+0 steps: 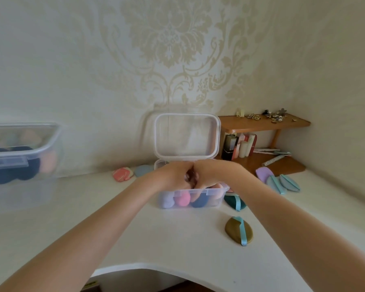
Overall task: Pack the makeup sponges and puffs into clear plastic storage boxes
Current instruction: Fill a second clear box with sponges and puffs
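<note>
A clear plastic box (216, 202) stands mid-table with its lid (185, 133) hinged up against the wall. Through its front wall I see a lilac sponge (167, 201), a pink sponge (182, 199), a dark blue sponge (200, 201) and a peach one (219, 191). My left hand (173, 175) and my right hand (216, 173) meet knuckle to knuckle over the box, fingers bent down among the sponges. The fingertips are hidden, so any grip is unclear. Loose puffs lie around: olive (233, 229), dark teal (230, 202), two light blue (282, 184), lilac (263, 173), marbled pink (122, 174), grey-blue (142, 170).
At the far left stands a second clear box (21, 157), lid shut, filled with dark and peach sponges. A wooden corner shelf (261, 124) at the back right carries small trinkets, with bottles (240, 146) and pens beneath. The white table's front edge (156, 267) curves inward.
</note>
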Available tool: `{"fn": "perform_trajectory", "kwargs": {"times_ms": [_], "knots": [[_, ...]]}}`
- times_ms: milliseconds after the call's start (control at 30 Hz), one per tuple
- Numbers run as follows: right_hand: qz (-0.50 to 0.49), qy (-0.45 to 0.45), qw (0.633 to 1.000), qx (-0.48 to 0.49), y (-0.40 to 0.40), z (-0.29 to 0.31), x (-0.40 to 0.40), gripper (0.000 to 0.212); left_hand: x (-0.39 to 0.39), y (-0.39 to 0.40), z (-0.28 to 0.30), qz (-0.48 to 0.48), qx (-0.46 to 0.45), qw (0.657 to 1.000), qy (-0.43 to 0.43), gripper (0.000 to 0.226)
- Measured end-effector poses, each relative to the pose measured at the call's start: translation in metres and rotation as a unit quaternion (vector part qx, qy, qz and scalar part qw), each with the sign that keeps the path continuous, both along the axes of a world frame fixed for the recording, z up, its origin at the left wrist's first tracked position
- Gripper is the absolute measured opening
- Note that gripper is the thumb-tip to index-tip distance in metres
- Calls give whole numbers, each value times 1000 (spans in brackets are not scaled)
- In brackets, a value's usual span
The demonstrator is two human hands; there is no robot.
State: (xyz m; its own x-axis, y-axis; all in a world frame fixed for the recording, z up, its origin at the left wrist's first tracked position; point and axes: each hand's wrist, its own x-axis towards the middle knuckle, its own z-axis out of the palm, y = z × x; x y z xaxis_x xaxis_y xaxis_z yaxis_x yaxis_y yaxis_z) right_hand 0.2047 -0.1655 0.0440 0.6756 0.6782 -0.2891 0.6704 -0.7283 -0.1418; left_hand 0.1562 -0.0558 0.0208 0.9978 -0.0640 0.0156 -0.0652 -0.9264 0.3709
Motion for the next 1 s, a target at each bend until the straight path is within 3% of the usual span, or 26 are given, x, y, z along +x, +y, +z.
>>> {"fn": "perform_trajectory", "kwargs": {"times_ms": [133,267,367,433,500,567,733,800,933,1000], "knots": [[-35,164,983,75,-21,25,12,28,-3,2,3,-31,-36,999,8,22],[-11,36,993,113,-31,33,20,6,3,4,-3,-34,-34,999,20,19],[1,-41,999,2,-33,34,16,27,5,4,-1,-39,-28,999,21,4],[-21,-18,998,-48,-33,25,15,28,4,2,2,-46,-13,999,22,18],[-41,18,999,-25,-30,19,13,16,3,2,4,-44,-7,999,22,19],[-56,10,998,-6,-27,19,12,17,3,2,5,-35,3,999,30,15],[-14,-147,989,-30,-20,2,6,24,5,0,0,-30,10,999,18,10],[-22,-138,990,-30,-21,1,9,25,4,-1,3,-32,-2,999,24,10],[-60,0,997,53,-36,19,17,27,2,4,11,-31,-46,997,47,27],[-54,3,996,78,-40,29,20,22,4,8,13,-26,-67,997,38,30]]}}
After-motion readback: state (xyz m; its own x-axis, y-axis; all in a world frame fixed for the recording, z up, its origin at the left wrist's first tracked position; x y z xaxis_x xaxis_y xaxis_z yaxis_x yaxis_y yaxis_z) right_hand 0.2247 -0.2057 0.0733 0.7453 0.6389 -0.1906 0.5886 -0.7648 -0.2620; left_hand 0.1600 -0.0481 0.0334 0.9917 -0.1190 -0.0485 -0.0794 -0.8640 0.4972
